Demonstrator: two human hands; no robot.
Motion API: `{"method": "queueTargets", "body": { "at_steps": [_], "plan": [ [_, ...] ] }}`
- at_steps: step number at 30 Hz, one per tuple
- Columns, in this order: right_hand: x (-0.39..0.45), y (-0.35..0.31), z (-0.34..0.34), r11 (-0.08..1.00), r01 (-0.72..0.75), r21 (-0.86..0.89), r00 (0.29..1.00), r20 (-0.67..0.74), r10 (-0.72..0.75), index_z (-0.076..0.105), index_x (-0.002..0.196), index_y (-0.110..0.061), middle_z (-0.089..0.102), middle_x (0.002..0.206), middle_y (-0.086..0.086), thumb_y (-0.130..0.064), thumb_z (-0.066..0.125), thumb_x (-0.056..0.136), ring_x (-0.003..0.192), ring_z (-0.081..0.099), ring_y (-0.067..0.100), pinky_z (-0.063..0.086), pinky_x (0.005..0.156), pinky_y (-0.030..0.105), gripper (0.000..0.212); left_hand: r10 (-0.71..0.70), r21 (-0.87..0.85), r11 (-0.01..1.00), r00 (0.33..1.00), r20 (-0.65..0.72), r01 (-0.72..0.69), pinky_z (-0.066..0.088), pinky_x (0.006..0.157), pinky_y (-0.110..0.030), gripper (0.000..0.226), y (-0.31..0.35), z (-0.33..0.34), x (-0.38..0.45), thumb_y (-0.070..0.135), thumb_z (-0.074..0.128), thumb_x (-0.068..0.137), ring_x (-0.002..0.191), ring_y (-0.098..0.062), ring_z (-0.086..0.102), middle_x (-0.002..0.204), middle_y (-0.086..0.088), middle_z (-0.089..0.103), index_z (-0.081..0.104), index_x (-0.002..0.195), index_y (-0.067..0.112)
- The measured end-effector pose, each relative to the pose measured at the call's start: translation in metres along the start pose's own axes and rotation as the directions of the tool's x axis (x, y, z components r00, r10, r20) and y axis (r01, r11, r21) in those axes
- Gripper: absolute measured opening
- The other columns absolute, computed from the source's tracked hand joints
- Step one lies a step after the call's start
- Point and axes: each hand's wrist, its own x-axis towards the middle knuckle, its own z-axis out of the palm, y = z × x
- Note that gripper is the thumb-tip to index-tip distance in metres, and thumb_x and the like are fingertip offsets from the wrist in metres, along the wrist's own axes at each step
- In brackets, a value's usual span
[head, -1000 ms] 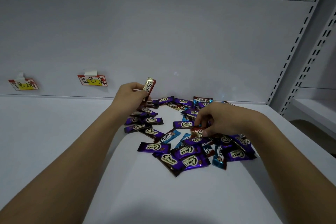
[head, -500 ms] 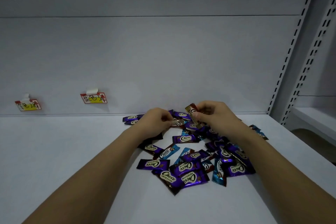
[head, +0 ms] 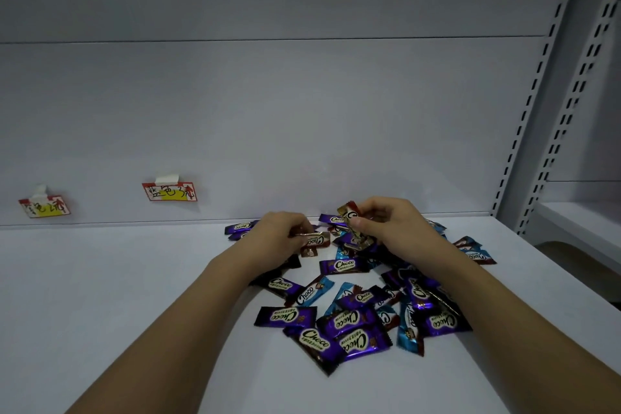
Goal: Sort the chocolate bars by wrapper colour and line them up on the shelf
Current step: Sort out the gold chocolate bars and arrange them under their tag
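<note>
Sorting is under way: the left hand (head: 280, 235) pinches one red bar (head: 314, 240), and the right hand (head: 389, 225) pinches another (head: 353, 225). No row on the shelf (head: 117, 279) yet. Next, I judge, both go toward nine o'clock, clear of the pile (head: 353, 319).

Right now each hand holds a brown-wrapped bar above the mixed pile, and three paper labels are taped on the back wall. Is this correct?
Not quite. The head view shows two paper labels on the back wall, not three. The rest stands: the left hand and the right hand each hold a brown-wrapped bar above the mixed pile.
</note>
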Motion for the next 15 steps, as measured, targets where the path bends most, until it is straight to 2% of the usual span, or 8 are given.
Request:
{"method": "queueTargets", "body": {
  "at_steps": [4,7,11,15],
  "plan": [
    [0.001,0.001,-0.001,1.000,-0.013,0.001,1.000,0.000,0.013,0.072,0.094,-0.025,0.074,0.093,-0.004,-0.024,0.070,0.089,0.087,0.071,0.010,0.056,0.086,0.030,0.005,0.005,0.021,1.000,1.000,0.029,-0.005,0.044,0.089,-0.024,0.031,-0.007,-0.002,-0.003,0.025,0.059,0.096,0.103,-0.010,0.052,0.123,0.005,0.058,0.064,0.127,0.025],
    [0.000,0.001,0.000,1.000,-0.021,-0.011,1.000,0.011,0.021,0.072,0.094,-0.023,0.074,0.095,-0.003,-0.023,0.069,0.090,0.086,0.070,0.009,0.055,0.081,0.025,0.006,0.034,0.046,0.998,0.995,0.095,-0.039,0.045,0.099,-0.031,0.032,-0.014,-0.004,0.000,0.026,0.059,0.096,0.115,-0.012,0.051,0.131,0.007,0.054,0.063,0.127,0.030],
    [-0.001,0.000,0.002,0.999,-0.026,-0.019,1.000,0.017,0.026,0.072,0.093,-0.023,0.073,0.094,-0.002,-0.023,0.069,0.089,0.086,0.070,0.010,0.053,0.075,0.020,0.005,0.088,0.122,0.986,0.975,0.205,-0.114,0.036,0.111,-0.035,0.039,-0.014,-0.001,0.004,0.022,0.050,0.100,0.133,-0.015,0.040,0.147,0.008,0.043,0.052,0.137,0.036],
    [-0.002,-0.001,0.004,0.999,-0.021,-0.026,0.999,0.024,0.022,0.071,0.093,-0.019,0.073,0.095,0.001,-0.021,0.069,0.089,0.087,0.069,0.011,0.050,0.067,0.012,0.005,0.052,0.247,0.963,0.971,0.235,-0.112,0.034,0.110,-0.039,0.042,-0.011,0.001,0.006,0.025,0.042,0.103,0.131,-0.020,0.035,0.144,0.002,0.038,0.043,0.143,0.039]
  ]
}}
